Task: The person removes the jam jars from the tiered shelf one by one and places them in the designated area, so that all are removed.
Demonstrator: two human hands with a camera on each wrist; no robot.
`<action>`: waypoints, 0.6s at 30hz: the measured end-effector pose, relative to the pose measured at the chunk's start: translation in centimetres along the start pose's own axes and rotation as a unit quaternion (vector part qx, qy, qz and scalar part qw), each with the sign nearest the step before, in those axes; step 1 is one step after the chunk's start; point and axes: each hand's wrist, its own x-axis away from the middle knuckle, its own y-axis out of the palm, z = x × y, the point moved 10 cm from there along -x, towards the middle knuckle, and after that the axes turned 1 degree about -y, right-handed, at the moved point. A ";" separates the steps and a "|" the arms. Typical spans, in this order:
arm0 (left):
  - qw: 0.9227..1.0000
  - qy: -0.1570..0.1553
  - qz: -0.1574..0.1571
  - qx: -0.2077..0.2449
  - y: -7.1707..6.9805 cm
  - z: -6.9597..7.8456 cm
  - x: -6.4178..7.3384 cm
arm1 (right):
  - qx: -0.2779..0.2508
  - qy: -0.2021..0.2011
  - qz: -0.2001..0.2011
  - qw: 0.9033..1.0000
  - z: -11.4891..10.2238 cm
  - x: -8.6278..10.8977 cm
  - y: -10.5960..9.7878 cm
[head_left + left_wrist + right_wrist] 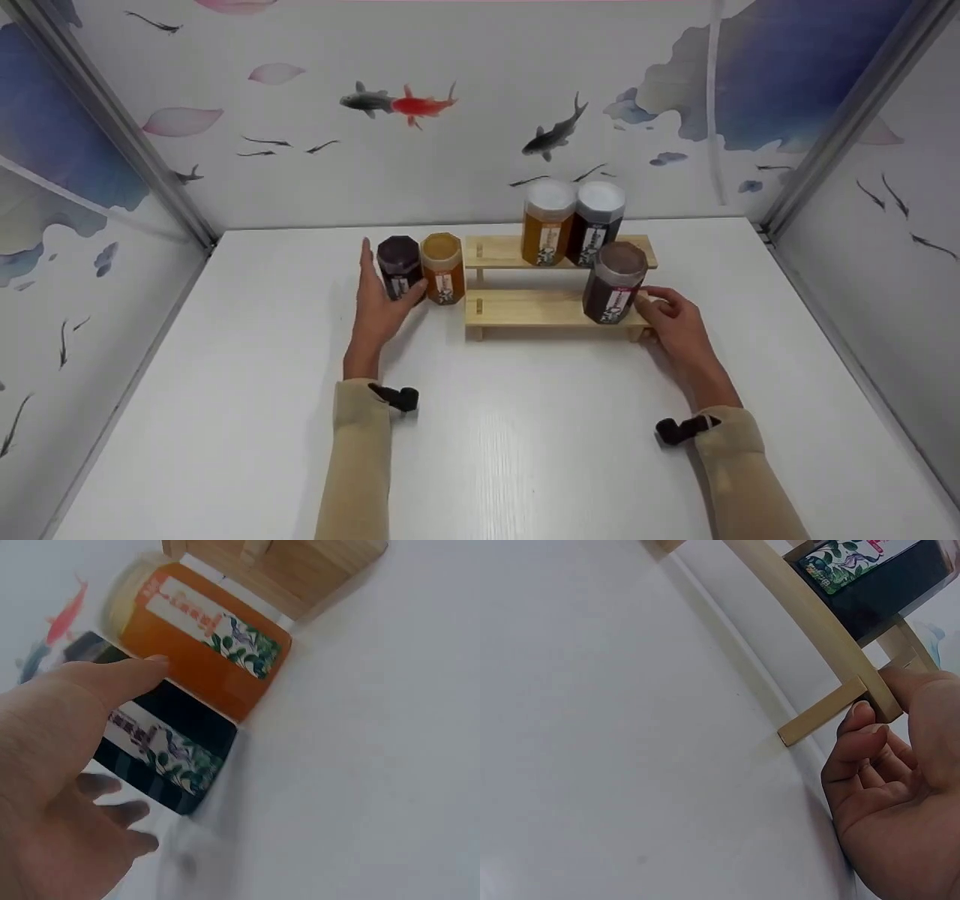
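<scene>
Two octagonal jars stand on the table left of the wooden rack: a dark jar [400,259] and an amber jar [443,274]. My left hand [381,304] is spread about the dark jar, its thumb across the jar's front. In the left wrist view the other fingers [124,814] show apart from the jar. My right hand [679,322] pinches the right end of the two-step rack's lower shelf [525,309]; its thumb is over the board and curled fingers lie under it. Near that hand, a dark jar with a brownish lid [616,285] stands on the lower shelf.
On the upper shelf [495,251] stand an amber jar with a white lid [547,225] and a dark one [596,225] beside it. A printed back wall [450,172] rises behind the white table [480,435], with side walls left and right.
</scene>
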 end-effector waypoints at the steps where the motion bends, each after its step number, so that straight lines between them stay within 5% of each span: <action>1: 1.000 0.005 0.014 0.000 -0.4 0.8 0.1 | -0.001 0.002 -0.001 1.000 0.1 -0.1 0.1; 5: 0.995 0.050 0.080 0.014 -1.2 5.7 0.8 | -0.011 0.014 -0.003 1.000 0.4 -0.1 0.2; 9: 0.985 0.129 0.111 0.042 0.4 11.3 2.1 | -0.031 0.024 -0.006 0.999 0.5 0.0 0.2; 13: 0.980 0.184 0.043 0.063 5.6 15.4 3.8 | -0.037 0.027 -0.002 0.999 0.3 0.1 0.2; 18: 0.977 0.185 -0.094 0.049 13.5 16.7 6.2 | -0.036 0.035 0.002 0.999 0.4 0.2 0.3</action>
